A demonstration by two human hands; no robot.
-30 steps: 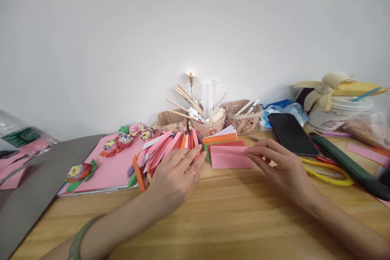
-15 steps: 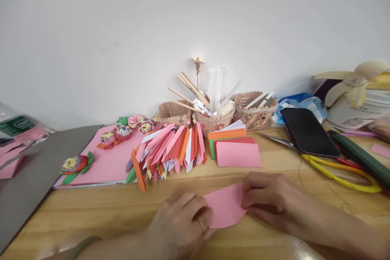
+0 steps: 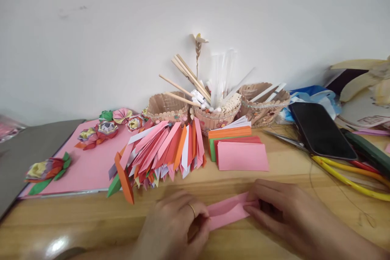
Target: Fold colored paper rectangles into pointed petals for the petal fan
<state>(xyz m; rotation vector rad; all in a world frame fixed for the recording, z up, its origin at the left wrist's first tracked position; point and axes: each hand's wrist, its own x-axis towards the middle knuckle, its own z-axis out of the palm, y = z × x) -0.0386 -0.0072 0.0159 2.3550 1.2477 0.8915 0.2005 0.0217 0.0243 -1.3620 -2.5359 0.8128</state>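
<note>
Between my hands, low over the wooden table, is a pink sheet of paper (image 3: 228,211) with its lower long edge bent up toward the middle. My left hand (image 3: 179,223), a ring on one finger, pinches the paper's left end. The right end is pinched between the thumb and fingers of my right hand (image 3: 274,209). Just beyond them lies a stack of pink paper slips (image 3: 243,157), with red, green, orange and white slips behind it. Left of that stack is a heap of folded paper pieces (image 3: 166,150) in pink, red, orange and white.
Three woven baskets (image 3: 263,109) with sticks and white pens stand along the wall. Yellow-handled scissors (image 3: 344,176) and a black phone (image 3: 323,130) lie at the right. Folded paper flowers (image 3: 48,170) rest on and beside a pink sheet (image 3: 88,166) at the left.
The pink paper was nearly flat; now its near edge is bent upward into a lengthwise fold. Both hands have turned their fingers in on its ends. The camera view has shifted slightly.
</note>
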